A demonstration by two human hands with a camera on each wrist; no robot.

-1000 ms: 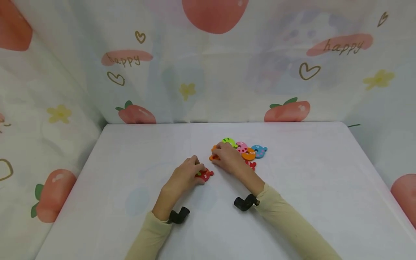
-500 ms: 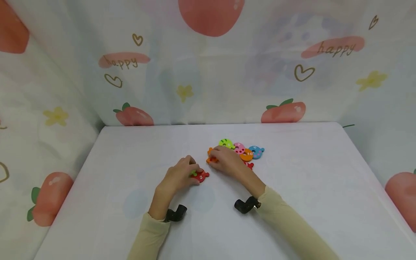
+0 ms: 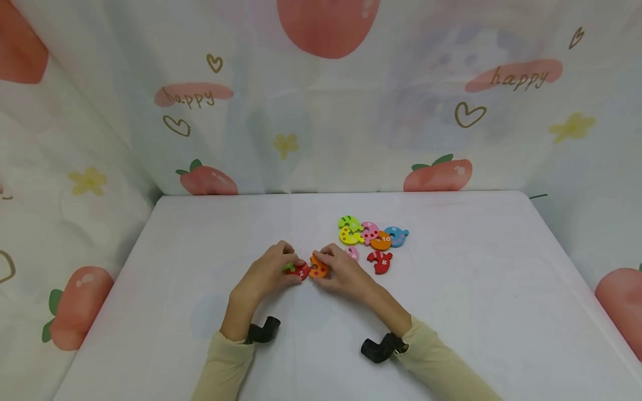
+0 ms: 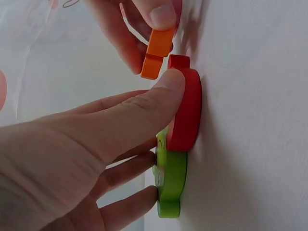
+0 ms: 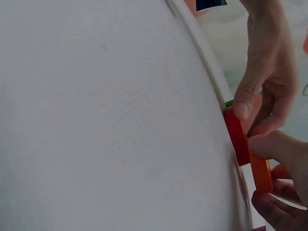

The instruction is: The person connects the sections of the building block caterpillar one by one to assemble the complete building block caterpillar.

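Your right hand (image 3: pixel 346 271) has moved toward you and leftward, bringing the orange piece (image 3: pixel 318 271) just beside the red piece marked 2 (image 3: pixel 302 272). Your left hand (image 3: pixel 267 273) slid slightly left with that red one. Now uncovered: yellow piece (image 3: pixel 349 236), red piece marked 8 (image 3: pixel 383 263) in full, pink piece (image 3: pixel 354 253) partly.

Behind the white counter (image 3: pixel 481 295) you have a pale backdrop (image 3: pixel 341 122) printed with red fruit (image 3: pixel 438 174), yellow flowers (image 3: pixel 286 146) and the word "happy" written across two pink strokes (image 3: pixel 193 94). Similar fabric (image 3: pixel 30 128) hangs to your left, while the faint purple print (image 3: pixel 468 58) at upper right may be an animal, though it is too blurred for certainty.
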